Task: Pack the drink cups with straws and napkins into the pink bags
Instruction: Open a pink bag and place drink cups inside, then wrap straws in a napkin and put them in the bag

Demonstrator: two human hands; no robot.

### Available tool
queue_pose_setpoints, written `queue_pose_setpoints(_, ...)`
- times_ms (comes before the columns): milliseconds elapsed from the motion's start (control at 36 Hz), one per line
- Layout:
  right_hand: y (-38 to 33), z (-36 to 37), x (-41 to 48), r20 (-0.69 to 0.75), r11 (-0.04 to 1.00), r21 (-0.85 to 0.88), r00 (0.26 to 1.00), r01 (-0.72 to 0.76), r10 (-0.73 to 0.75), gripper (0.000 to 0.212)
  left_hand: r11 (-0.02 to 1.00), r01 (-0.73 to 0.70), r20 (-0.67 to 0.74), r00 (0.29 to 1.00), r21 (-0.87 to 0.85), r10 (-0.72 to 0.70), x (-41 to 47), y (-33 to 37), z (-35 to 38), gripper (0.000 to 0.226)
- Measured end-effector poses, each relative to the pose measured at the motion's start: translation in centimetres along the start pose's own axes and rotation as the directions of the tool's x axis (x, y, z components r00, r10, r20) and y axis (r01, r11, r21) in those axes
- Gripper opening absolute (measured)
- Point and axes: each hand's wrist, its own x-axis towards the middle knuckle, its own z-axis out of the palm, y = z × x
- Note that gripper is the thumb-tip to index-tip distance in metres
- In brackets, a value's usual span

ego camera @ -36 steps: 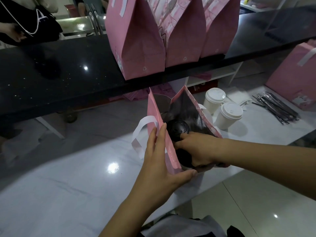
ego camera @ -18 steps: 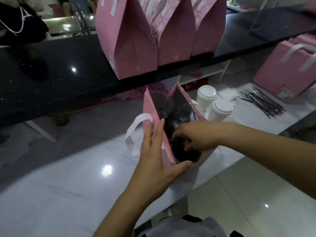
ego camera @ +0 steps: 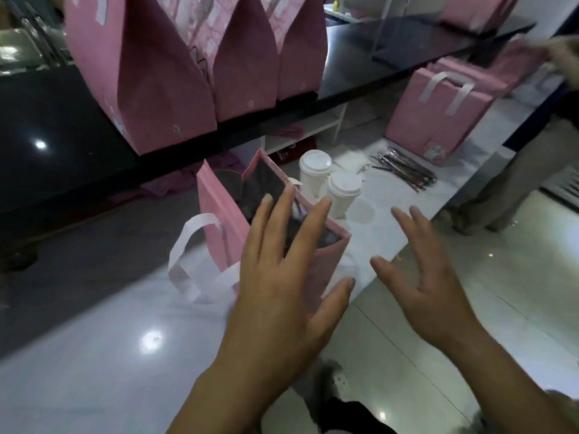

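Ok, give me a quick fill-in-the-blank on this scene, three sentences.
1. Beside the open bag stand ___ lidded cups.
2. The left hand and right hand are both ___, holding nothing.
3. The straws lie on the counter to the ___ of the cups.

Missing words: two; open; right.

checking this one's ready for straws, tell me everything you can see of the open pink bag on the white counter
The open pink bag stands upright on the white counter, mouth wide. Pink outside, dark lining inside; material looks stiff. A white strap handle droops on its left side. The left hand, fingers spread, covers the mouth and hides the contents; contact unclear. Two white lidded cups stand beside it.
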Motion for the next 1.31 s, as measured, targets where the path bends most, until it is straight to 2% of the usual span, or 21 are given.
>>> queue_pose_setpoints(83, 3.7, 0.1, -1.4, 0.085, 0.993, -0.055, 0.990, -0.104, 0.109, 0.081, 0.998, -0.055, -0.034, 0.998, -0.042, 0.054, -0.8, 1.9, 2.8, 0.079)
queue_pose_setpoints(194, 8.2, -1.1, -1.9, 0.133, 0.985, -0.028, 0.976, -0.172, 0.174, 0.077, 0.997, -0.070, 0.041, 0.997, -0.041, 0.072, -1.2, 3.5, 7.0, 0.081)
queue_pose_setpoints(361, 14.0, -4.7, 0.1, 0.181, 0.983, 0.008, 0.967, -0.181, 0.177, 0.076, 0.995, 0.078, 0.172, 0.981, 0.069, -0.089, 1.0, 4.7, 13.5, 0.085)
queue_pose_setpoints(444, 16.8, -7.1, 1.3, 0.193, 0.986, 0.054, 0.971, -0.156, 0.142, 0.068, 0.980, 0.169, 0.195, 0.963, 0.101, -0.186, 2.8, 5.3, 17.0, 0.088)
queue_pose_setpoints(611, 23.9, -10.6, 3.0, 0.284, 0.982, 0.088, 0.949, -0.167, 0.136, 0.067, 0.936, 0.293, 0.244, 0.910, 0.193, -0.335, 6.2, 6.0, 23.6, 0.090)
queue_pose_setpoints(861, 30.3, -13.8, 6.8, 0.383, 0.977, 0.106, 0.914, -0.187, 0.133, 0.065, 0.884, 0.393, 0.299, 0.837, 0.254, -0.459, 9.2, 6.8, 29.1, 0.089)
queue_pose_setpoints(1111, 33.2, -14.3, 13.9, 0.425, 0.969, 0.140, 0.896, -0.204, 0.128, 0.075, 0.843, 0.477, 0.259, 0.806, 0.247, -0.532, 17.5, 3.8, 32.4, 0.082)
queue_pose_setpoints(1306, 36.2, -14.7, 21.5, 0.429, 0.976, 0.118, 0.896, -0.180, 0.113, 0.052, 0.822, 0.533, 0.159, 0.810, 0.199, -0.564, 27.8, -2.1, 37.4, 0.070)
